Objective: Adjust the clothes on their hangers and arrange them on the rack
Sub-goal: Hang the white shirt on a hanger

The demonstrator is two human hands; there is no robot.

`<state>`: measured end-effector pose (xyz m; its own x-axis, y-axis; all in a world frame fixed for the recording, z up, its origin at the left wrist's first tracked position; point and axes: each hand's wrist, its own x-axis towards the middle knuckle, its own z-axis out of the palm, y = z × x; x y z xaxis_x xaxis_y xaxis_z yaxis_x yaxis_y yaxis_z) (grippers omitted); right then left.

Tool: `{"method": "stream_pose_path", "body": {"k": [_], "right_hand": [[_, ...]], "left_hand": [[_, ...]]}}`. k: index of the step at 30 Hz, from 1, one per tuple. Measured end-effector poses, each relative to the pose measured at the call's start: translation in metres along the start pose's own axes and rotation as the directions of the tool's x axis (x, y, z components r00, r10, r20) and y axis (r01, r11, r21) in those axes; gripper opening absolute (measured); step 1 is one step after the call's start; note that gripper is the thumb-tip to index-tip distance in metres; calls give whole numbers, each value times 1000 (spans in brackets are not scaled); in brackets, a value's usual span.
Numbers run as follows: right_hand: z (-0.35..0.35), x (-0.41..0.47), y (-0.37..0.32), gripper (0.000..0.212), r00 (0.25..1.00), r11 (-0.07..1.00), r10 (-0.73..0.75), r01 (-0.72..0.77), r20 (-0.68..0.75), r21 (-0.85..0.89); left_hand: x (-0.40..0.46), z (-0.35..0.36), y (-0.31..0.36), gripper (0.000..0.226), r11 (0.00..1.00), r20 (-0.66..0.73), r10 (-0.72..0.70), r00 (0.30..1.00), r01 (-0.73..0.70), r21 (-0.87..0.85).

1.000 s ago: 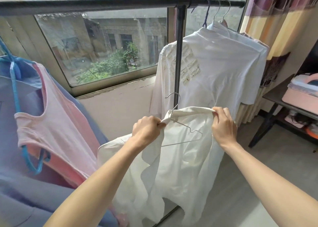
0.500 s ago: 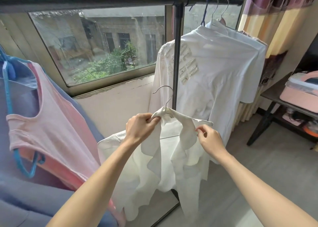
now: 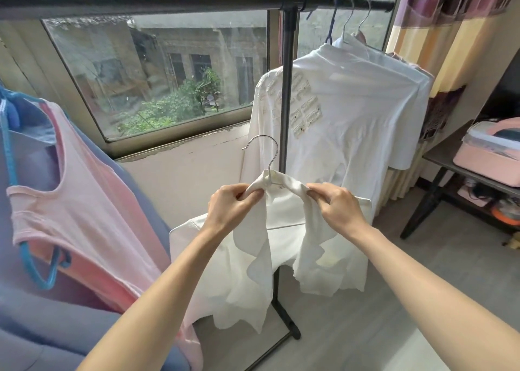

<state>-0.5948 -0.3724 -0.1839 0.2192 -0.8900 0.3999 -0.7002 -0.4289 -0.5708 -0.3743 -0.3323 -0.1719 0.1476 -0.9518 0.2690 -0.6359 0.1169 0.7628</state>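
Between the hands, left hand [image 3: 232, 204] and right hand [image 3: 334, 206] each pinched the white blouse [image 3: 261, 258] collar on its wire hanger [image 3: 266, 156], likely straightening it; next, lifting the hook to the rack bar [image 3: 140, 3] above

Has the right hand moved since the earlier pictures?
Yes. The right hand moved left toward the rack's upright pole, closing in on the hanger's hook.

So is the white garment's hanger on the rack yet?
Not on. The hanger's hook is free in the air, well below the rack bar; left hand and right hand grip the garment at its shoulders.
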Motion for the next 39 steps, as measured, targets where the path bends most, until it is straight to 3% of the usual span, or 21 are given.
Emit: {"method": "stream_pose_path", "body": {"k": [7,10,13,16,19,23,28,33,39], "right_hand": [[-9,3,-34,52,988,988,-152,152,23,2],[-7,9,-46,32,992,996,-87,87,90,-2],[-4,10,-45,28,999,1000,3,-2,46,-31],[-11,10,-39,27,987,989,149,-149,-65,0],[-21,13,-26,25,943,960,280,-270,-181,77],[-29,17,-17,35,907,946,315,-279,-279,163],[-31,15,-15,40,897,942,326,-279,-300,188],[-33,11,-9,36,877,932,348,-287,-332,219],[-41,5,-1,28,873,945,327,-306,-362,115]], "left_hand": [[-2,15,14,38,999,95,28,995,-31,32],[-5,22,19,40,994,121,81,989,-90,67],[-6,23,20,37,984,130,150,980,-161,76],[-7,19,6,57,952,-56,262,964,-248,178],[-15,13,-19,71,961,-278,214,936,-151,232],[-23,22,-35,83,966,-325,116,939,-30,257],[-6,26,-30,62,976,-393,-15,919,99,193],[14,18,-26,14,980,-360,-79,930,138,143],[11,10,-22,21,994,-444,-96,891,105,-3]]}}
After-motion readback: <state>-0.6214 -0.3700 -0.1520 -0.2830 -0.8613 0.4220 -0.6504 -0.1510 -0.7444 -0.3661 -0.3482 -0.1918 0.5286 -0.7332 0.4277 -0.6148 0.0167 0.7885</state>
